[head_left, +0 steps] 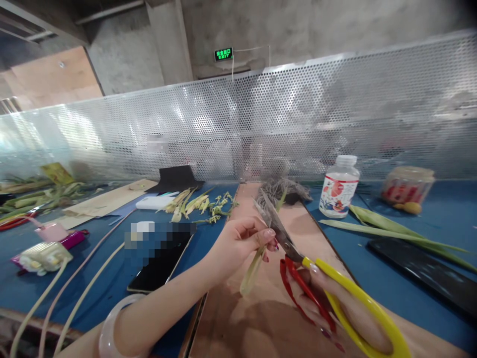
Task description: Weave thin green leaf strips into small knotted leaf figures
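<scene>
My left hand (244, 242) is closed in a pinch on a pale green leaf strip (252, 275), whose wider end hangs down below the fingers. The narrow tip pokes up above them, beside the scissor blades. My right hand (311, 293) grips scissors (285, 238) with one red handle and one yellow handle, fingers through the loops. Their blades are apart and point up and away, close to my left fingertips. Both hands are above a tan wooden board (223, 323). Whether the blades touch the strip, I cannot tell.
Right of the board stand a labelled bottle (338, 191) and a jar (408, 185), near long green leaves (402, 232) and a dark phone (417, 271). On the left lie another phone (164, 261), several cables (87, 286) and small leaf flowers (218, 206). Grey thread (279, 191) lies at the board's far end.
</scene>
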The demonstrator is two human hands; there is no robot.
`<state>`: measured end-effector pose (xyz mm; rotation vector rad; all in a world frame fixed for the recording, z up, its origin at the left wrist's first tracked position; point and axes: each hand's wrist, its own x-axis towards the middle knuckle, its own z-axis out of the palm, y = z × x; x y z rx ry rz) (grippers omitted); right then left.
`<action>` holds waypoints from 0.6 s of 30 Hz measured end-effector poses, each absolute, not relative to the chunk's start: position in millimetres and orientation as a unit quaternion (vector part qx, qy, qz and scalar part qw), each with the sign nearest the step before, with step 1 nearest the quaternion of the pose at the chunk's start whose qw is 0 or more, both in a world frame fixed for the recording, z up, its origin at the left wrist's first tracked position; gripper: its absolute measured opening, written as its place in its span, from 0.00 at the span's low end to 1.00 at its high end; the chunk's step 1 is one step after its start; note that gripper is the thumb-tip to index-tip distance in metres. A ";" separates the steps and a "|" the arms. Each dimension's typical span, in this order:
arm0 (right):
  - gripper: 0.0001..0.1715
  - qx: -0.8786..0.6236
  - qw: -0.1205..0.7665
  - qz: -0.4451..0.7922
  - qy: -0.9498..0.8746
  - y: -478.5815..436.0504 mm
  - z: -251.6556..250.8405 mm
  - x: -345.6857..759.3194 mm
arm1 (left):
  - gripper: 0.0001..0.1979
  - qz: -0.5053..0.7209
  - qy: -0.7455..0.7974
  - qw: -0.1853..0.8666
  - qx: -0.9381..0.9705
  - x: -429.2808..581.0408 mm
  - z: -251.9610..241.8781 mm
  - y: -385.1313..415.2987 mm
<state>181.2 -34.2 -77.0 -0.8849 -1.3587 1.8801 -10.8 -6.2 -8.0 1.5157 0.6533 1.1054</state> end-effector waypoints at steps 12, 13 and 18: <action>0.34 -0.371 0.324 0.696 -0.522 -37.3 -71.0 176.3 | 0.11 0.453 0.295 0.539 0.646 -12.3 -7.9 -5.9; 0.34 -0.379 0.323 0.695 -0.519 -38.3 -68.3 175.8 | 0.11 0.452 0.295 0.539 0.647 -12.4 -8.0 -5.9; 0.36 -0.409 0.283 0.695 -0.518 -43.4 -56.3 175.2 | 0.11 0.452 0.300 0.534 0.649 -12.7 -7.6 -6.5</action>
